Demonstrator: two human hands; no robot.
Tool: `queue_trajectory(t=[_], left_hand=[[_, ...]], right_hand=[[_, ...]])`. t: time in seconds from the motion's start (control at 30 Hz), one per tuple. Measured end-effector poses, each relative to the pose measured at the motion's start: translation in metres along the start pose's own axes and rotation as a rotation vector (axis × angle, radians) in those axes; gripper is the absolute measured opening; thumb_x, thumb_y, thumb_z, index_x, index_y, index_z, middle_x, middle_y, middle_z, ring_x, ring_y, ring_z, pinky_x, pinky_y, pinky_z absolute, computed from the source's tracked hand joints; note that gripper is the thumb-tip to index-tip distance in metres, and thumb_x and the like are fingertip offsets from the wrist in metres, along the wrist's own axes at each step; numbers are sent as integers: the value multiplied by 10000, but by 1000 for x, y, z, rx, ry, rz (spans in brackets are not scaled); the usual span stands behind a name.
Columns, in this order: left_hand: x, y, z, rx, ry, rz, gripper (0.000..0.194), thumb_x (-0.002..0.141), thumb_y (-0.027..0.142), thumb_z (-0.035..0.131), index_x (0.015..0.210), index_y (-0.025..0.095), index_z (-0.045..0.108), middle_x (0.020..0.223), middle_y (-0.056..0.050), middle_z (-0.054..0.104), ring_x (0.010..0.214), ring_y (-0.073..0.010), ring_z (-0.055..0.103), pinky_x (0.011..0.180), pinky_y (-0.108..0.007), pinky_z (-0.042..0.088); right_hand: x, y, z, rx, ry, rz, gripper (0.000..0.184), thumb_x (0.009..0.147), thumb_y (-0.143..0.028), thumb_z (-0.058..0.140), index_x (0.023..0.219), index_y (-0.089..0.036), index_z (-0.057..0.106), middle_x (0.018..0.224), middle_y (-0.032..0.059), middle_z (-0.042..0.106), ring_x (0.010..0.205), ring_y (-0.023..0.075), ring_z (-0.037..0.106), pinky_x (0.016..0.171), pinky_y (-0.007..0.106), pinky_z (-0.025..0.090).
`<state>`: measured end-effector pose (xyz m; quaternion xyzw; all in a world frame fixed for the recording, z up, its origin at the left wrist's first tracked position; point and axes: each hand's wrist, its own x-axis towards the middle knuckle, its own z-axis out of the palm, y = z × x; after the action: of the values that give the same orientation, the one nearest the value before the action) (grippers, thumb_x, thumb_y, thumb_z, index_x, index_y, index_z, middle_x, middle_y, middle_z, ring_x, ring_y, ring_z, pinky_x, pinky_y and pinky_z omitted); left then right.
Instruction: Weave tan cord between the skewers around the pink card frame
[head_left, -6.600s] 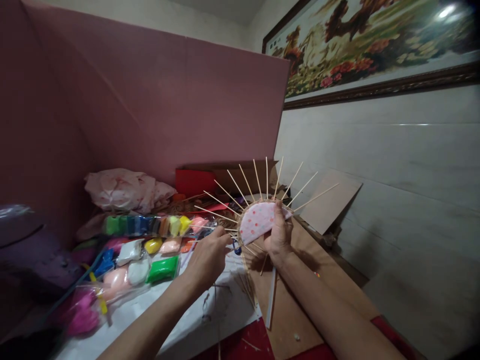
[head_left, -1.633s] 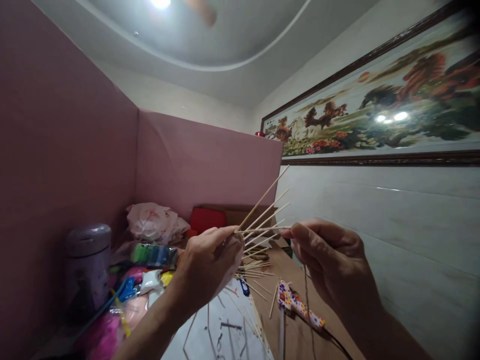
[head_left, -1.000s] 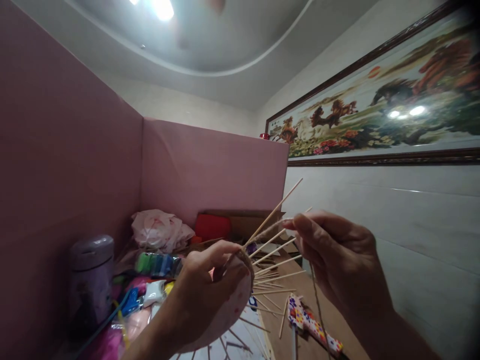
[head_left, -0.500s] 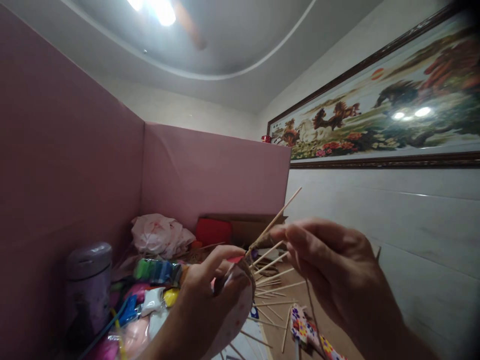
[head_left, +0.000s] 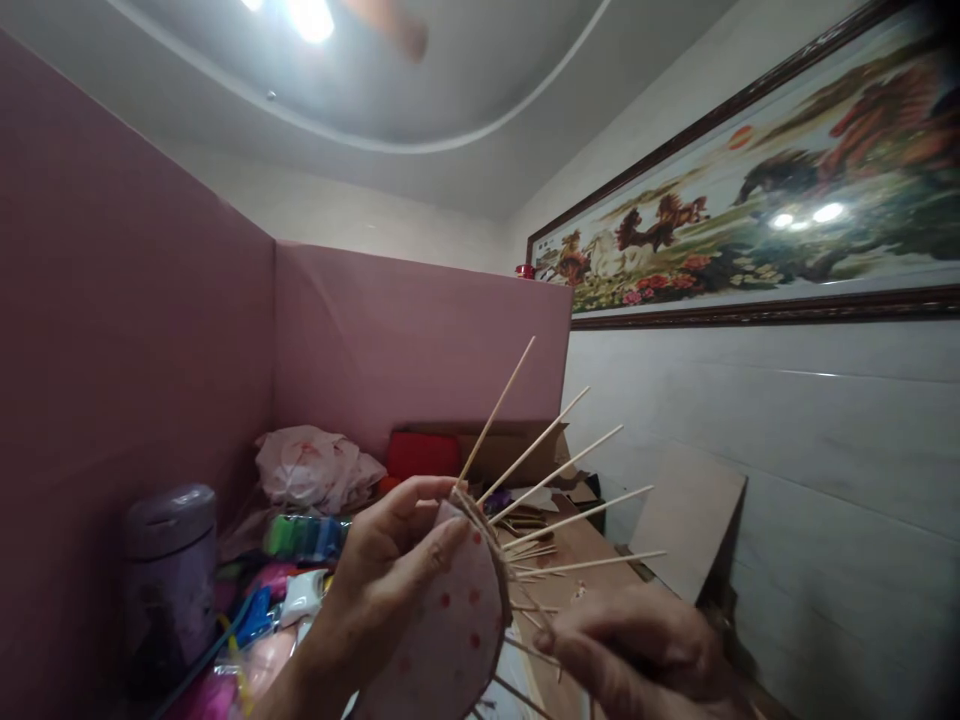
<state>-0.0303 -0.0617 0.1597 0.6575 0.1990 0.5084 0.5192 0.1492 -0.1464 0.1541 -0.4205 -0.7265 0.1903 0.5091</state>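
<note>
My left hand (head_left: 375, 575) grips a round disc (head_left: 450, 630) covered in pale fabric with red dots, thumb on its face and fingers behind. Thin wooden sticks (head_left: 559, 475) fan out from the disc's rim, several pointing up and right. Brown twine (head_left: 484, 525) runs along that rim, around the base of the sticks. Low on the right, my right hand (head_left: 645, 650) is closed in a pinch on the twine's strand, which stretches from the rim to the fingertips. Motion blurs this hand a little, and the frame cuts off the disc's lower part.
At left stand a lidded purple tumbler (head_left: 169, 590) and packets of coloured clay (head_left: 304, 540). Behind them lies a crumpled pinkish bag (head_left: 315, 465) beside a red item (head_left: 424, 455). Loose sticks lie on the brown table (head_left: 592, 560). A board (head_left: 686, 520) leans on the right wall.
My right hand has moved down and right, away from the upper stick, drawing the twine along. The disc now turns more of its dotted face to me, its sticks more visible.
</note>
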Motion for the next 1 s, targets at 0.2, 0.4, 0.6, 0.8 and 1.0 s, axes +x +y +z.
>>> queue_trajectory(t=[0.2,0.4,0.6,0.8,1.0], left_hand=[[6,-12,3,-101,-44,-30,252,720,246,616,968,199,599,826,-55,667,678,-135,597,584,-219,446],[7,-13,8,-197,-12,-90,226,696,250,643,916,202,626,800,-42,673,673,-133,604,596,-223,451],[14,-21,12,-251,8,-160,298,646,250,684,932,179,638,836,-67,674,682,-141,600,609,-238,456],[22,-33,8,-254,-18,-225,302,651,272,681,922,151,624,792,-66,661,635,-127,583,580,-223,439],[24,-39,12,-262,22,-223,260,631,281,695,837,145,615,706,-34,638,590,-115,565,556,-203,420]], right_hand=[[-9,-2,-14,-1,141,83,197,741,-358,573,661,-205,669,498,-5,512,481,103,444,433,194,394],[-11,3,-21,-58,46,56,161,773,-281,554,706,-202,676,571,6,582,537,111,504,470,184,422],[-11,9,-30,-75,24,138,206,791,-308,527,697,-191,666,591,14,577,529,107,493,411,172,389],[-15,31,-32,-152,62,110,216,801,-323,510,718,-191,660,590,7,581,549,118,506,486,200,431],[-19,30,-28,-216,47,-13,190,765,-348,555,751,-210,685,551,8,588,523,128,515,508,223,459]])
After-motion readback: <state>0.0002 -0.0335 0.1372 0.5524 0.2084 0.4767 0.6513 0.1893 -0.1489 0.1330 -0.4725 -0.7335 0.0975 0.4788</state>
